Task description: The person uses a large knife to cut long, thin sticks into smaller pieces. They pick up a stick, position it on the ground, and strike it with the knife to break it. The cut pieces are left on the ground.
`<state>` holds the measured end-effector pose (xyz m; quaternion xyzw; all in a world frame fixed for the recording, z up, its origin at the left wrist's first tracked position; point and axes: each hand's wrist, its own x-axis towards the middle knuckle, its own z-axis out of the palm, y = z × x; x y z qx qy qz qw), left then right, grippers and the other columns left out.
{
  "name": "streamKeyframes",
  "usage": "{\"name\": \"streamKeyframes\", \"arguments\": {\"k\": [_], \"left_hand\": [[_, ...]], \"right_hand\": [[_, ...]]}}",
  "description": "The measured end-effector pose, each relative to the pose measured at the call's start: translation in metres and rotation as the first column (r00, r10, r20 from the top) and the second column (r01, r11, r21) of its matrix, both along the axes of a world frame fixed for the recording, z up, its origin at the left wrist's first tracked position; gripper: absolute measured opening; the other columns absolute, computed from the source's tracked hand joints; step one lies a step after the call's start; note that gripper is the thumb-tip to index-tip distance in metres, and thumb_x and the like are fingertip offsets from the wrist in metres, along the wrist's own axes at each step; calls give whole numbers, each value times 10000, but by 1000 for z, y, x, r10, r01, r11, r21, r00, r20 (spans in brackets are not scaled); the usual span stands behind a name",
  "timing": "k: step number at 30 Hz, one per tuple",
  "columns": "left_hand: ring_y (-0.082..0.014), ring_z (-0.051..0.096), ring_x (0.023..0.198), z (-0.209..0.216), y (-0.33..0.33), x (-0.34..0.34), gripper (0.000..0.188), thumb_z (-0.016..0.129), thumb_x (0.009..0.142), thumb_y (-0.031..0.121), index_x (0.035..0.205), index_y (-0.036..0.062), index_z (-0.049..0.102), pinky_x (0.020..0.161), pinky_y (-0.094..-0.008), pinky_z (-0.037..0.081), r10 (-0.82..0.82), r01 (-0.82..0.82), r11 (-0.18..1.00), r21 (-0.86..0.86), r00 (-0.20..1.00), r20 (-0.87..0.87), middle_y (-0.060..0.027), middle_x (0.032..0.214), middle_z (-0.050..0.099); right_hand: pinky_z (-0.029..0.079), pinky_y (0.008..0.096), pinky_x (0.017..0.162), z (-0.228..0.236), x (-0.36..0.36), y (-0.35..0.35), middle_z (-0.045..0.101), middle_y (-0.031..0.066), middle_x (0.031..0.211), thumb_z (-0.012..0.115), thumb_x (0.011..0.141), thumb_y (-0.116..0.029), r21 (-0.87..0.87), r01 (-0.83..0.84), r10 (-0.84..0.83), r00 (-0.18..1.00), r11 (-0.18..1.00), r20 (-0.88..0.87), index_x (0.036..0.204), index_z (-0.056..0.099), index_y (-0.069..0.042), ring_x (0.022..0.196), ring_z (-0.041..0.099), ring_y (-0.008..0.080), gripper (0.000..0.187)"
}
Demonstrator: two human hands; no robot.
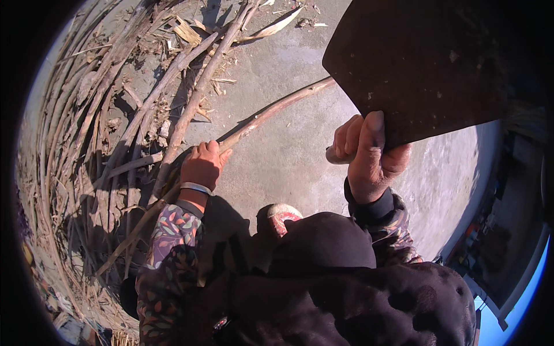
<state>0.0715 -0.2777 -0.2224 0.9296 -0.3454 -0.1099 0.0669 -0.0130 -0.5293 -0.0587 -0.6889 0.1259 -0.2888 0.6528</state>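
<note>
Cleaver (pixel 421 69) is held up in right hand (pixel 372 154), closed round handle (pixel 336 156); stick (pixel 277 108) is gripped by left hand (pixel 202 165), closed over it.

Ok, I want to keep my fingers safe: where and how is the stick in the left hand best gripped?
Likely where the left hand is, coming from the near side, palm over the top: the stick looks slim enough to close round, and its far end is hidden behind the broad blade, which this stretch lies clear of.
</note>
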Motion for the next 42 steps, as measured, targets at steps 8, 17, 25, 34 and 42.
{"name": "streamKeyframes", "arguments": {"k": [8,17,25,34,42], "left_hand": [[-308,614,946,10,-4,3,392,569,920,449,952,61,609,820,-439,489,56,-29,982,187,989,-138,-130,958,643],[-281,608,827,-5,1,1,386,627,877,464,871,84,560,726,-407,490,-35,39,998,-44,997,76,-102,851,601],[-348,629,902,11,-3,2,385,522,950,436,949,56,578,790,-468,498,51,-36,990,135,993,-108,-163,916,636],[-335,669,869,15,-8,-5,376,532,952,430,951,57,578,739,-440,549,113,-84,980,178,981,-158,-153,898,666],[-357,668,871,16,-8,-8,402,532,948,452,961,53,576,736,-464,543,160,-129,982,141,958,-237,-187,881,667]], "right_hand": [[486,480,549,-84,-17,33,599,220,664,572,937,-166,-375,-457,18,652,807,-758,1031,568,-43,642,624,411,155],[473,286,545,-23,-13,9,569,67,652,593,934,-57,-203,-150,40,884,968,-466,1063,573,-35,553,562,154,133],[495,368,554,-57,-34,7,616,174,691,608,925,-110,-268,-235,-8,738,934,-675,1075,559,-26,641,657,357,178],[486,452,531,-61,-29,26,606,187,652,583,935,-143,-416,-319,20,813,852,-583,1073,543,-60,621,636,388,165],[489,464,524,-52,-27,24,600,183,626,585,928,-172,-503,-386,1,794,773,-607,1056,560,-65,598,623,391,169]]}}
